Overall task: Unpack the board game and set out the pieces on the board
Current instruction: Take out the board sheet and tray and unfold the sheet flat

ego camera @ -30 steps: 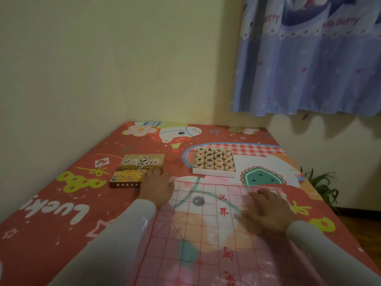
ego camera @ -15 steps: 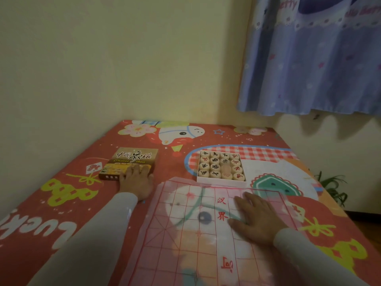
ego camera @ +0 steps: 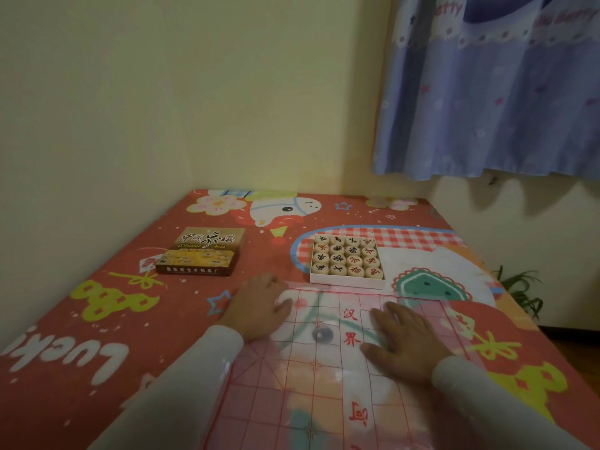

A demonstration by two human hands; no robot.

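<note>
On the red cartoon-print tabletop, a thin, see-through game board sheet with a red grid lies spread at the 6 o'clock side. Both hands press flat on its far part. The left hand rests palm down on the sheet's 10 o'clock corner, fingers relaxed and holding nothing. The right hand lies flat toward 2 o'clock on the sheet, fingers straight and spread, grasping nothing. Just beyond the sheet's far edge, at 12 o'clock, sits an open white tray filled with round wooden pieces in four rows, marked in red and black. The box lid, brown and yellow with printed lettering, lies at 10 o'clock, well apart from the tray. A blue curtain hangs at 2 o'clock, a green plant at 3 o'clock.
</note>
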